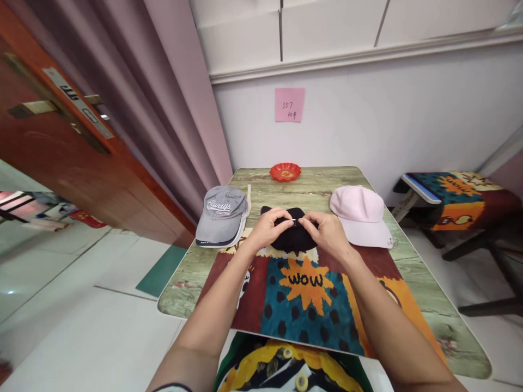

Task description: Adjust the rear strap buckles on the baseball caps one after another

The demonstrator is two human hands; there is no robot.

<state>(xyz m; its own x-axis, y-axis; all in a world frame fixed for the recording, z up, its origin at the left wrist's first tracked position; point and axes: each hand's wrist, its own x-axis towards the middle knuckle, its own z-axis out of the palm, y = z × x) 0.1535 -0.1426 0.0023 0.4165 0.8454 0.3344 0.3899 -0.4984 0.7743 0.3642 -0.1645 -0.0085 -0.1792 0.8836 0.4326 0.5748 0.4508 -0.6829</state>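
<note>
A black fabric cap point(295, 238) was held at the middle of the green wood-grain worktop point(261, 188), over the far end of a multicoloured printed cloth mat point(278, 321). Its small fastening was pinched between the nearly closed thumb and fingers of the left hand point(273, 227) and of the right hand point(324, 228), fingertips almost touching. A grey cap with white lettering point(220, 215) was set by the left edge, a pale pink cap point(362, 212) by the right edge, and a red scalloped dish point(285, 172) near the far edge.
</note>
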